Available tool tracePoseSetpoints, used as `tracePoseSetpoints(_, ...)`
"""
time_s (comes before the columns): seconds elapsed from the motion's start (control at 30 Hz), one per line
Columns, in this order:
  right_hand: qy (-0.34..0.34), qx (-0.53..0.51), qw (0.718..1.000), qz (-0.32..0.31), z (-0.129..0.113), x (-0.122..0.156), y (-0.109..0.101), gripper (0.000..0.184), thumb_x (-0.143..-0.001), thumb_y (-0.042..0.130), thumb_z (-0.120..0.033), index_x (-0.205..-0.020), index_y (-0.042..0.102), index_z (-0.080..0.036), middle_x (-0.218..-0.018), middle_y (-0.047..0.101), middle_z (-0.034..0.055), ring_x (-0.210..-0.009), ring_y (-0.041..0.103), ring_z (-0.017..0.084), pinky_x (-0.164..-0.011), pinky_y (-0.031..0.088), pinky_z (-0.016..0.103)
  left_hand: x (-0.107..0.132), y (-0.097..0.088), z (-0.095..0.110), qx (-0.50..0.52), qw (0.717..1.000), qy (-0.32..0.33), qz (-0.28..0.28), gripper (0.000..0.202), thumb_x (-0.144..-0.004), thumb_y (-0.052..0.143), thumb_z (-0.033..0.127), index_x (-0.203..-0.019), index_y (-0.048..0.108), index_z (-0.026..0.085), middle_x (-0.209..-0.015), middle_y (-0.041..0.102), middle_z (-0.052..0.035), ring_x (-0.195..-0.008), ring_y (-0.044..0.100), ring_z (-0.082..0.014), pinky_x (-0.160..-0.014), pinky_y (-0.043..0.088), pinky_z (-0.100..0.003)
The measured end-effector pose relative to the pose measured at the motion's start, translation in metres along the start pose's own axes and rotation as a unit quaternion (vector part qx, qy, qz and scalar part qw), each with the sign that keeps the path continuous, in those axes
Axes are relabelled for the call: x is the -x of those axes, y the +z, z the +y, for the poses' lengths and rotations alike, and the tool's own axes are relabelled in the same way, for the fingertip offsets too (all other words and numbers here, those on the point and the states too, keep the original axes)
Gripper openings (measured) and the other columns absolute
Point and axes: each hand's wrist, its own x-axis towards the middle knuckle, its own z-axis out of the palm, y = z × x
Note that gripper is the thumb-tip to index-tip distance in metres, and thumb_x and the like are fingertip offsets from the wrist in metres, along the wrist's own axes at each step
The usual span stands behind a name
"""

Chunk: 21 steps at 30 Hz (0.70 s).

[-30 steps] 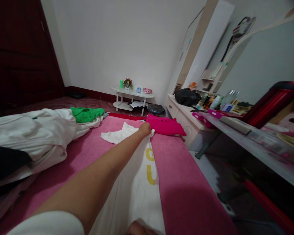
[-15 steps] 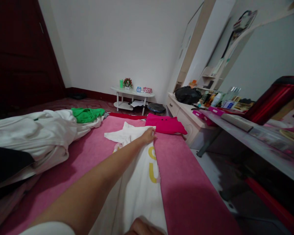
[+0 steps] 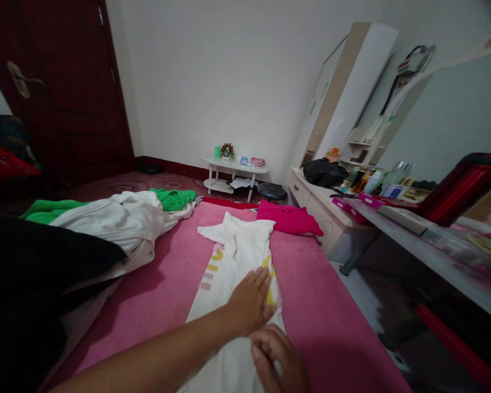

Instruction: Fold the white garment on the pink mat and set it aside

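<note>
A white T-shirt (image 3: 237, 256) with yellow lettering lies lengthwise on the pink bed cover (image 3: 167, 295), its sleeve folded out to the left. My left hand (image 3: 251, 300) rests flat on the shirt near its right edge, fingers stretched out over part of the lettering. Closer to me, my right hand (image 3: 280, 357) is curled at the shirt's right edge, thumb and fingers closed on the fabric. Beyond the collar end lies a folded bright pink garment (image 3: 290, 218).
At the left is a heap of white clothes (image 3: 118, 218) with a green garment (image 3: 174, 199) and a dark cloth (image 3: 45, 273). A dressing table (image 3: 331, 210) and a glass shelf with a red flask (image 3: 458, 191) flank the bed's right side. A low white table (image 3: 233, 166) stands by the wall.
My left hand has left the shirt's far right corner and come back towards me, now lying flat. My right hand has moved up and right into fuller view. The camera view has shifted left.
</note>
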Motion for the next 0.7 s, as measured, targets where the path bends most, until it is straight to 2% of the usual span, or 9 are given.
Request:
tracePoseSetpoints(0.07, 0.011, -0.024, 0.999, 0.034, -0.004, -0.024, -0.007, 0.016, -0.087, 0.048, -0.024, -0.091, 0.063, -0.019, -0.089, 0.065, 0.0061, -0.082, 0.062, 0.015, -0.073, 0.049, 0.022, 0.005, -0.003, 0.003, 0.085, 0.996, 0.022, 0.019, 0.045, -0.078, 0.054, 0.031, -0.122, 0.059, 0.020, -0.135, 0.053, -0.0106, -0.126, 0.046, -0.0266, -0.106, 0.034, -0.040)
tracePoseSetpoints(0.13, 0.028, -0.052, 0.997, 0.053, -0.004, -0.059, -0.011, 0.020, -0.087, 0.049, -0.027, -0.098, 0.062, -0.018, -0.099, 0.065, 0.0084, -0.092, 0.061, 0.018, -0.082, 0.049, 0.027, 0.005, -0.006, 0.005, 0.204, 0.977, -0.006, 0.066, 0.028, -0.076, 0.049, 0.021, -0.095, 0.069, 0.021, -0.105, 0.070, -0.0076, -0.100, 0.062, -0.0232, -0.088, 0.048, -0.034)
tracePoseSetpoints(0.2, 0.051, -0.079, 0.994, 0.062, 0.002, -0.099, -0.007, 0.027, -0.088, 0.047, -0.033, -0.104, 0.062, -0.017, -0.106, 0.065, 0.0097, -0.097, 0.061, 0.019, -0.085, 0.048, 0.030, 0.002, -0.009, 0.003, 0.303, 0.938, -0.084, 0.146, 0.026, -0.072, 0.042, 0.014, -0.075, 0.068, 0.019, -0.078, 0.071, -0.0046, -0.076, 0.065, -0.0194, -0.071, 0.051, -0.030)
tracePoseSetpoints(0.3, 0.054, -0.025, 0.996, 0.064, 0.024, -0.153, 0.011, 0.040, -0.091, 0.036, -0.034, -0.119, 0.057, -0.014, -0.121, 0.061, 0.0126, -0.111, 0.057, 0.021, -0.095, 0.044, 0.033, -0.003, -0.018, -0.011, 0.334, 0.891, -0.164, 0.262, 0.026, -0.063, 0.038, 0.009, -0.066, 0.062, 0.018, -0.058, 0.062, -0.0013, -0.059, 0.060, -0.0162, -0.060, 0.048, -0.027)
tracePoseSetpoints(0.37, 0.058, 0.109, 0.992, 0.023, 0.043, -0.174, 0.026, 0.048, -0.091, 0.035, -0.032, -0.133, 0.048, -0.013, -0.135, 0.051, 0.0138, -0.127, 0.044, 0.024, -0.105, 0.033, 0.040, -0.005, -0.030, -0.030, 0.280, 0.890, -0.159, 0.324, 0.027, -0.063, 0.038, 0.008, -0.069, 0.063, 0.018, -0.062, 0.063, -0.0012, -0.062, 0.060, -0.0159, -0.063, 0.048, -0.027)
tracePoseSetpoints(0.43, 0.087, 0.250, 0.964, -0.036, 0.061, -0.182, 0.040, 0.053, -0.091, 0.037, -0.036, -0.141, 0.039, -0.017, -0.146, 0.038, 0.0122, -0.137, 0.028, 0.027, -0.110, 0.020, 0.049, -0.004, -0.047, -0.053, 0.189, 0.894, -0.162, 0.372, 0.027, -0.067, 0.040, 0.009, -0.076, 0.064, 0.019, -0.076, 0.067, -0.0022, -0.075, 0.062, -0.0166, -0.072, 0.048, -0.028)
tracePoseSetpoints(0.5, 0.111, 0.337, 0.932, -0.074, 0.074, -0.181, 0.051, 0.055, -0.092, 0.035, -0.043, -0.143, 0.035, -0.022, -0.152, 0.027, 0.0096, -0.141, 0.017, 0.029, -0.109, 0.013, 0.054, -0.001, -0.065, -0.077, 0.109, 0.885, -0.215, 0.398, 0.027, -0.073, 0.044, 0.012, -0.090, 0.063, 0.021, -0.088, 0.068, -0.0036, -0.083, 0.063, -0.0178, -0.077, 0.047, -0.029)
tracePoseSetpoints(0.6, 0.110, 0.375, 0.917, -0.083, 0.082, -0.175, 0.057, 0.056, -0.094, 0.029, -0.048, -0.145, 0.031, -0.024, -0.154, 0.023, 0.0091, -0.141, 0.015, 0.028, -0.109, 0.011, 0.054, 0.002, -0.090, -0.102, 0.037, 0.859, -0.326, 0.393, 0.030, -0.082, 0.046, 0.022, -0.111, 0.055, 0.020, -0.091, 0.069, -0.0080, -0.085, 0.064, -0.0223, -0.075, 0.046, -0.032)
tracePoseSetpoints(0.7, 0.088, 0.375, 0.920, -0.073, 0.078, -0.172, 0.055, 0.055, -0.094, 0.031, -0.048, -0.144, 0.034, -0.026, -0.152, 0.027, 0.0101, -0.140, 0.018, 0.029, -0.108, 0.011, 0.055, -0.003, -0.104, -0.111, -0.015, 0.848, -0.400, 0.348, 0.042, -0.088, 0.043, 0.036, -0.125, 0.046, 0.017, -0.095, 0.069, -0.0139, -0.091, 0.064, -0.0283, -0.075, 0.046, -0.037)
